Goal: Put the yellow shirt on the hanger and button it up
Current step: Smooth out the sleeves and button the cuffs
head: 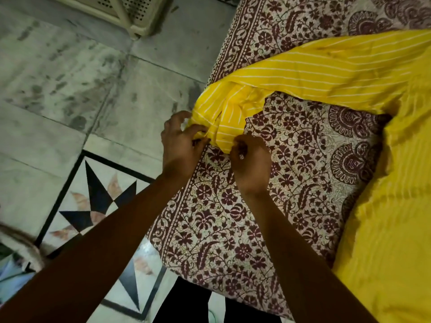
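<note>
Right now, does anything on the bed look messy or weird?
Yes. The yellow shirt lies rumpled, its sleeve twisted and bunched at the bed edge, where the left hand and right hand pinch it.

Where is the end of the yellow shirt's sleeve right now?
In the head view the sleeve end lies mid-frame at the left edge of the patterned bedsheet, gripped by the left hand and right hand.
</note>
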{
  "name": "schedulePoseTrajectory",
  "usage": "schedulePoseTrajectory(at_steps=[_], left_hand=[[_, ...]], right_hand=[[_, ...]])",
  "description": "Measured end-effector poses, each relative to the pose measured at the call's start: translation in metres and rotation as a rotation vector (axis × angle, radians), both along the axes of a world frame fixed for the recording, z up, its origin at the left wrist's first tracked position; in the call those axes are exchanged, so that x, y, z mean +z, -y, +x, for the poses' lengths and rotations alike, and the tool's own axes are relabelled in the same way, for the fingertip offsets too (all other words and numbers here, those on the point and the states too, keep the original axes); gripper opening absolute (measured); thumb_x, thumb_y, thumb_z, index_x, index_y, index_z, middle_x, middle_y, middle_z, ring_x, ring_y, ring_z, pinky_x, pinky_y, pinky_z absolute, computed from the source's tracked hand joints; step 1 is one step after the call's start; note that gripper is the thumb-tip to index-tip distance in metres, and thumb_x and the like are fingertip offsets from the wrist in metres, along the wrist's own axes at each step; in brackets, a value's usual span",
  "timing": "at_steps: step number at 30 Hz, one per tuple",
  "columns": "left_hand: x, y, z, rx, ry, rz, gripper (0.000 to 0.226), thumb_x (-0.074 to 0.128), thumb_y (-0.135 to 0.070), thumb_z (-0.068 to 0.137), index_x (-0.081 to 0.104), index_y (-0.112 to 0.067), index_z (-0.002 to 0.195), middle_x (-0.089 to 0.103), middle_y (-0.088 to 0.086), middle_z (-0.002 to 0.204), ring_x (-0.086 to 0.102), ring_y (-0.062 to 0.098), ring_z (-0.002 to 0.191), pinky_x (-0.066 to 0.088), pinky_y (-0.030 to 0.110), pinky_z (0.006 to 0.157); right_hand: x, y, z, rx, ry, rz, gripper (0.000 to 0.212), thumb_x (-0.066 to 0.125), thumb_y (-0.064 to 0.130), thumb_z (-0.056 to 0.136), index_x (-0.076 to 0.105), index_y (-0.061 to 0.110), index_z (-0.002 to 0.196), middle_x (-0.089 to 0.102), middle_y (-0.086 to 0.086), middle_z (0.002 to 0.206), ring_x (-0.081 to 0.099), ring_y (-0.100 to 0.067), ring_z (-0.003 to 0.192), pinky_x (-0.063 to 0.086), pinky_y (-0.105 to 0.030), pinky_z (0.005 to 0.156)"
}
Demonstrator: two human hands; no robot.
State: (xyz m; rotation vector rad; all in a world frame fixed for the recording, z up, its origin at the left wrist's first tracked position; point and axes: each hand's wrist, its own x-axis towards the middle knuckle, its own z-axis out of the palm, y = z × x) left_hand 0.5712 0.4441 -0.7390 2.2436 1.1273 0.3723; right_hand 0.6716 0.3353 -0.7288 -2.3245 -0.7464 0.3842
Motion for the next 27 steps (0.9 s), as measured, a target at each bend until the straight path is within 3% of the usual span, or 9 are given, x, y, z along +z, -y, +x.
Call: schedulePoseTrajectory(at_steps=[3, 6, 9, 12, 14, 18, 20, 25, 27], left_hand=[[-0.001, -0.002, 0.002, 0.001, 0.052, -0.18, 0.023, 0.068, -0.017, 0.081, 0.069, -0.012, 0.103, 0.064, 0.013, 0.108, 0.058, 0.029, 0.101, 0.044, 0.027, 0.086], [0.001, -0.005, 0.002, 0.018, 0.103, -0.213, 0.019, 0.064, -0.016, 0.084, 0.07, -0.012, 0.102, 0.069, 0.01, 0.103, 0.063, 0.022, 0.095, 0.042, 0.017, 0.079], [0.005, -0.009, 0.005, 0.044, 0.115, -0.26, 0.023, 0.069, -0.014, 0.08, 0.065, -0.012, 0.103, 0.07, 0.003, 0.095, 0.064, 0.014, 0.087, 0.048, 0.021, 0.077], [0.006, -0.014, 0.009, 0.09, 0.137, -0.352, 0.026, 0.072, -0.009, 0.077, 0.061, -0.009, 0.101, 0.066, 0.0, 0.085, 0.063, 0.01, 0.078, 0.046, 0.01, 0.071], [0.007, -0.018, 0.01, 0.092, 0.127, -0.33, 0.023, 0.069, -0.005, 0.078, 0.063, -0.007, 0.1, 0.066, 0.002, 0.084, 0.063, 0.012, 0.079, 0.042, 0.004, 0.069], [0.009, -0.015, 0.011, 0.065, 0.122, -0.333, 0.016, 0.064, -0.003, 0.082, 0.068, -0.005, 0.097, 0.066, 0.004, 0.085, 0.06, 0.013, 0.078, 0.039, 0.0, 0.067], [0.008, -0.009, 0.012, 0.051, 0.119, -0.324, 0.013, 0.064, -0.009, 0.084, 0.07, -0.006, 0.096, 0.07, 0.009, 0.09, 0.06, 0.011, 0.08, 0.041, 0.005, 0.067], [0.009, -0.012, 0.013, 0.107, 0.116, -0.351, 0.011, 0.069, -0.009, 0.08, 0.068, -0.003, 0.09, 0.065, 0.005, 0.083, 0.058, 0.009, 0.072, 0.039, 0.0, 0.063], [0.012, -0.014, 0.014, 0.061, 0.095, -0.345, 0.009, 0.068, -0.006, 0.079, 0.068, -0.005, 0.088, 0.066, 0.005, 0.08, 0.055, -0.001, 0.063, 0.039, 0.0, 0.062]], right_hand=[[0.001, 0.0, -0.009, 0.171, 0.078, -0.043, 0.031, 0.071, 0.022, 0.077, 0.065, 0.01, 0.105, 0.061, -0.013, 0.106, 0.054, -0.03, 0.096, 0.043, -0.032, 0.078], [-0.001, -0.008, -0.015, 0.32, 0.256, -0.079, 0.032, 0.073, 0.021, 0.074, 0.067, 0.007, 0.102, 0.063, -0.014, 0.102, 0.056, -0.035, 0.091, 0.041, -0.035, 0.08], [0.001, -0.019, -0.008, 0.293, 0.15, -0.093, 0.026, 0.068, 0.013, 0.079, 0.066, 0.006, 0.103, 0.064, -0.017, 0.103, 0.059, -0.037, 0.091, 0.049, -0.039, 0.075], [0.004, -0.022, 0.0, 0.152, 0.067, -0.034, 0.021, 0.056, 0.005, 0.084, 0.068, 0.008, 0.101, 0.069, -0.017, 0.095, 0.064, -0.035, 0.082, 0.053, -0.041, 0.069], [0.007, -0.022, 0.003, 0.007, -0.083, 0.004, 0.021, 0.058, 0.005, 0.083, 0.07, 0.009, 0.1, 0.072, -0.013, 0.091, 0.066, -0.027, 0.078, 0.053, -0.034, 0.071], [0.016, -0.018, 0.01, -0.388, -0.768, 0.289, 0.014, 0.055, -0.001, 0.088, 0.066, 0.008, 0.091, 0.065, -0.005, 0.076, 0.059, -0.014, 0.067, 0.053, -0.027, 0.061], [0.02, -0.011, 0.013, -0.506, -1.007, 0.429, 0.019, 0.052, -0.003, 0.089, 0.061, 0.012, 0.08, 0.061, 0.0, 0.068, 0.057, -0.009, 0.062, 0.051, -0.018, 0.055], [0.02, 0.004, 0.017, -0.561, -1.162, 0.585, 0.021, 0.055, -0.006, 0.087, 0.057, 0.013, 0.079, 0.062, -0.003, 0.076, 0.059, -0.01, 0.059, 0.052, -0.019, 0.054], [0.02, 0.006, 0.018, -0.524, -1.196, 0.629, 0.022, 0.055, -0.008, 0.086, 0.056, 0.013, 0.078, 0.062, -0.004, 0.076, 0.061, -0.009, 0.058, 0.053, -0.02, 0.054]])
